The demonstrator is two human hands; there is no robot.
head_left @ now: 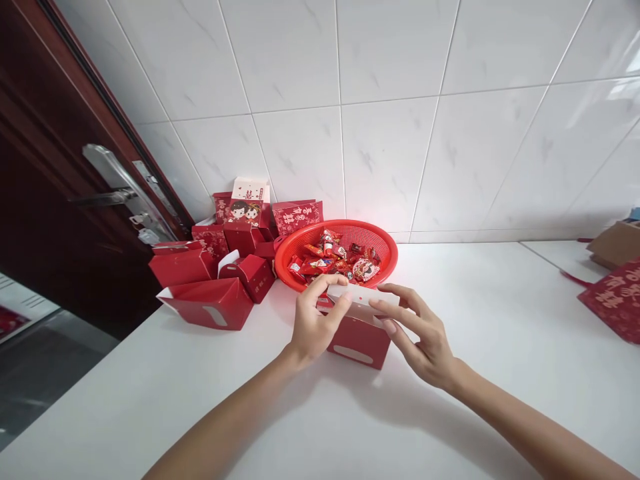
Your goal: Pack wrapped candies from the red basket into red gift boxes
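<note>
A small red box (357,341) with a pale oval patch on its near side stands on the white table, its white flap (363,298) raised at the top. My left hand (319,320) pinches the flap's left end between thumb and forefinger. At the right end, my right hand (420,333) has its fingers and thumb on the flap and the box's upper edge. Just behind the box sits a red mesh basket (387,250) with wrapped sweets (340,260) in it. The inside of the box is hidden.
Several red boxes (210,303) crowd the table's back left, near a dark door (45,133) with a metal handle. A tiled wall (300,67) runs behind the table (150,400). At the far right lie a red bag (615,300) and a brown carton (617,245).
</note>
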